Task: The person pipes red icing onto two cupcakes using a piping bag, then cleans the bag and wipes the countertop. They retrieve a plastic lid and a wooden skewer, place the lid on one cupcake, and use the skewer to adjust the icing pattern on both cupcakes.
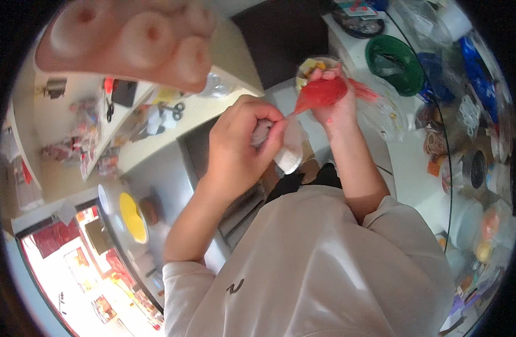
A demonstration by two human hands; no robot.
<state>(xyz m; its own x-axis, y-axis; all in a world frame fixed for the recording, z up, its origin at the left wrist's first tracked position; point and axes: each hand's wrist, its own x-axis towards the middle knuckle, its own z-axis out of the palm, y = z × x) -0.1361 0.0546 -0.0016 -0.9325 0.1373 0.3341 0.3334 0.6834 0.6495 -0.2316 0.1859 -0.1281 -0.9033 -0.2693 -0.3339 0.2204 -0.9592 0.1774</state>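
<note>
My right hand (pixel 337 104), palm up with fingers curled, holds a thin-walled tapering bag with red filling (pixel 322 92), which looks like a piping bag. Its wide end spreads in red streaks past my wrist, and a small red spot marks the skin. My left hand (pixel 238 140) pinches the narrow tip between thumb and forefinger. Tucked in the left hand's other fingers is a whitish cloth or tissue (pixel 290 156), with its end hanging below. Behind the right fingertips sits a round container (pixel 301 83) with yellowish pieces.
A blurred pink mold-like sheet with rounded rings (pixel 137 39) looms at the upper left. Shelves hold scissors (pixel 173 110) and packets. On the right counter stand a green basket (pixel 390 64), clear plastic bags (pixel 384 118) and a dark round lid (pixel 477 168). A yellow dish (pixel 133 218) is at left.
</note>
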